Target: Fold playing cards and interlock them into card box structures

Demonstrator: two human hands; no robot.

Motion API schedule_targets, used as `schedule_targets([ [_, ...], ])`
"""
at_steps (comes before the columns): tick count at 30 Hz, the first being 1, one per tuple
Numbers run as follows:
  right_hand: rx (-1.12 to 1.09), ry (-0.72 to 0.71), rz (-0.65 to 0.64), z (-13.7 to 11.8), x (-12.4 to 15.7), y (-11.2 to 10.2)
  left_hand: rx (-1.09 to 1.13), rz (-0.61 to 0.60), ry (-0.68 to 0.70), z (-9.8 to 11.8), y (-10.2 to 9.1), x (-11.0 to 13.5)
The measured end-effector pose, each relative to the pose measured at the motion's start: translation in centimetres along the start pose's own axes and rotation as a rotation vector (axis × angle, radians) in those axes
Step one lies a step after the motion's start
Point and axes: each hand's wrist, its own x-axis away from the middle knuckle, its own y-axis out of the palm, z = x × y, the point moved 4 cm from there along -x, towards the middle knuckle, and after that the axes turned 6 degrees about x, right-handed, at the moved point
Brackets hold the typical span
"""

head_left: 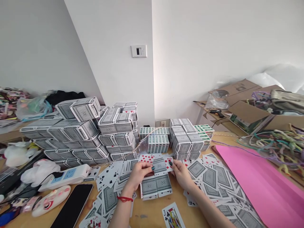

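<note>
My left hand [139,174] and my right hand [181,173] both pinch a folded playing-card piece [158,164] held just above the wooden table [152,212]. Red pip cards stick out at its left and right ends. Right under it rests a finished card cube [156,186] with grey patterned backs. A red string is round my left wrist. Loose playing cards [209,177] lie face up and face down on both sides of my hands. A jack of clubs [173,216] lies face up near the front edge.
Stacks of card cubes [95,133] fill the back left and centre. Sealed green decks [158,141] sit behind my hands. A pink sheet [258,183] covers the right. A black phone [73,205], a power strip [64,177], soft toys and cardboard boxes [251,110] surround the area.
</note>
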Motion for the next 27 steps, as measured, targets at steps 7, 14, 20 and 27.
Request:
schedule_targets([
  [7, 0.073, 0.019, -0.016, 1.0, -0.1, 0.0, -0.026, 0.007, -0.004, 0.0, -0.1, 0.0],
  [14, 0.142, -0.028, 0.017, 0.5, 0.3, 0.1, -0.186, -0.067, 0.01, 0.1, 0.0, 0.1],
  [20, 0.154, -0.032, 0.114, 1.2, 0.3, 0.2, -0.339, -0.073, 0.037, 0.3, -0.1, 0.2],
  [27, 0.031, 0.032, 0.12, 1.5, 0.1, 0.3, -0.481, -0.087, 0.071, 0.1, 0.2, 0.2],
])
